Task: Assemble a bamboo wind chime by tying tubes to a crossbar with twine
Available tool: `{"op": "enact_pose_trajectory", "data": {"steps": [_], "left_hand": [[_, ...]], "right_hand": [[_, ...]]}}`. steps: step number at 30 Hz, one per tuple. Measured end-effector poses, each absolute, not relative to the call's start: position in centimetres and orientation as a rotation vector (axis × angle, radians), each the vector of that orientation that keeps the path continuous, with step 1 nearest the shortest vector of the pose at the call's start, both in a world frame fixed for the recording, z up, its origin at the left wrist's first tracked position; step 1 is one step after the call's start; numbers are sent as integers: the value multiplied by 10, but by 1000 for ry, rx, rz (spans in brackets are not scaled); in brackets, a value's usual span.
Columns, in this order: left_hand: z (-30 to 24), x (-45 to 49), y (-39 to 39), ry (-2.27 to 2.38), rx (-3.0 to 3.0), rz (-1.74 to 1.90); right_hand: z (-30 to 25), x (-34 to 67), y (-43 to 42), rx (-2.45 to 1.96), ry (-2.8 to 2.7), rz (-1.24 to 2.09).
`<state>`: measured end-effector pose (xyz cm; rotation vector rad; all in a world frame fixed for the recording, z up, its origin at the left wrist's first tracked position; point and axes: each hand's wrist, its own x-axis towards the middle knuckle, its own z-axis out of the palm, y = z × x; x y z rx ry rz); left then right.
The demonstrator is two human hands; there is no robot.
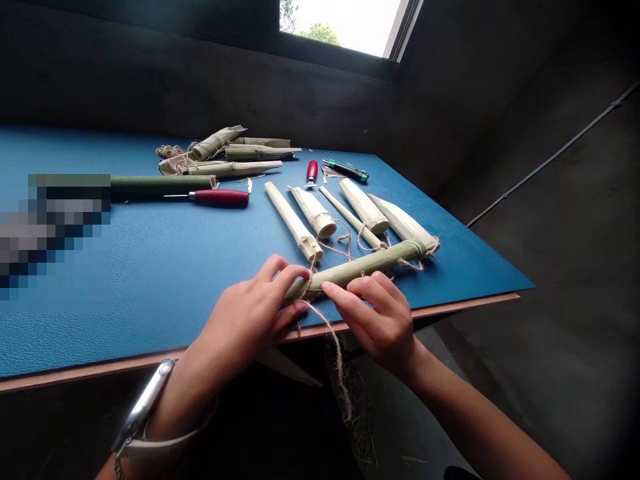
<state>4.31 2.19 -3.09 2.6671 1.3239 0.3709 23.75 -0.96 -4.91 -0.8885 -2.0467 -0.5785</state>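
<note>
A green bamboo tube [350, 270] lies slantwise near the table's front edge, with twine tied around both ends. My left hand [255, 300] is closed around its left end, thumb below and fingers above, beside a twine loop. A loose tail of twine [340, 363] hangs from there over the edge. My right hand [380, 317] is curled at the tube's near side, its index fingertip touching the tube; the thumb is hidden. Just beyond lie several pale cut bamboo pieces [295, 220], some with slanted ends, with twine [345, 233] running between them and the tube.
Behind are a red-handled awl [220, 197], a red-handled blade tool [312, 175] and a green-and-black utility knife [346, 170]. A long green bamboo pole [160, 185] lies left, near a blurred patch. More bamboo pieces [225, 167] and a twine bundle [170, 152] lie at the back of the blue table [150, 267].
</note>
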Motion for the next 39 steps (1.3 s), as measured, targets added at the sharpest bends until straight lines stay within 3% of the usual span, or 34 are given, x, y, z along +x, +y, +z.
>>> {"op": "enact_pose_trajectory", "data": {"steps": [27, 39], "left_hand": [[-29, 43, 21, 1313, 2700, 392], [-22, 56, 15, 1394, 2919, 198]], "right_hand": [[-41, 237, -13, -887, -2108, -976], [-27, 243, -21, -807, -2222, -1163]]}}
